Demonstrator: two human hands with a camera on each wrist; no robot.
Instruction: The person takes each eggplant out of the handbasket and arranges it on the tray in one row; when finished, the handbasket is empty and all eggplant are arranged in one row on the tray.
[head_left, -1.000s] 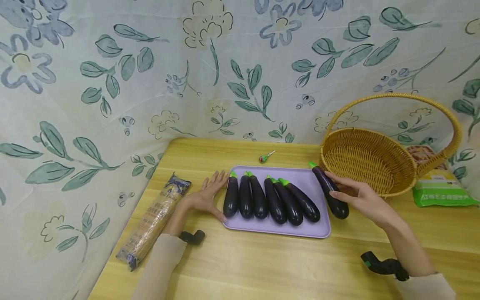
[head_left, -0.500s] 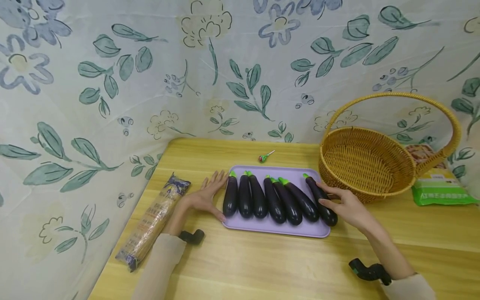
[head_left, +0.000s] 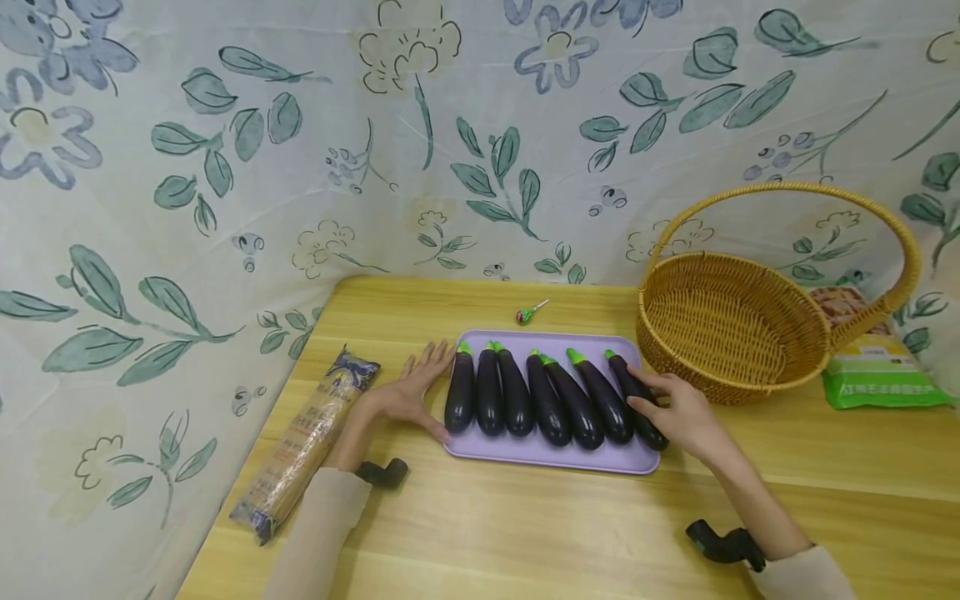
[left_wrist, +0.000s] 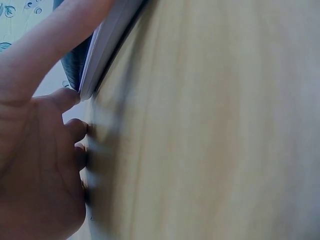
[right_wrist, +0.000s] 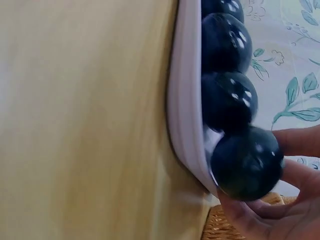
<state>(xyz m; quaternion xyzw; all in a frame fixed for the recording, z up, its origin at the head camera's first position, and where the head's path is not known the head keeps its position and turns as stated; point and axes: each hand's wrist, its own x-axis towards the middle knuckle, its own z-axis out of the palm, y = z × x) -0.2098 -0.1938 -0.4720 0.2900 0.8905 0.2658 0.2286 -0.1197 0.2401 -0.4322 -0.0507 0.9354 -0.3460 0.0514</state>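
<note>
A lilac tray holds a row of several dark purple eggplants with green stems, such as the leftmost eggplant. My right hand pinches the rightmost eggplant between thumb and fingers at the tray's right end. In the right wrist view, the round bottom of this held eggplant sits beside its neighbour, over the tray's corner. My left hand rests against the tray's left edge, fingers spread and thumb at the near corner. The left wrist view shows its palm beside the tray rim.
A wicker basket with a tall handle stands just right of the tray. Behind it lies a green and yellow packet. A lollipop lies beyond the tray. A long packet of noodles lies left of my left arm.
My right hand has carried its eggplant leftward from outside the tray's right edge onto the row's end. The adjacent eggplant has shifted and stands straighter. My left hand has stayed put.
</note>
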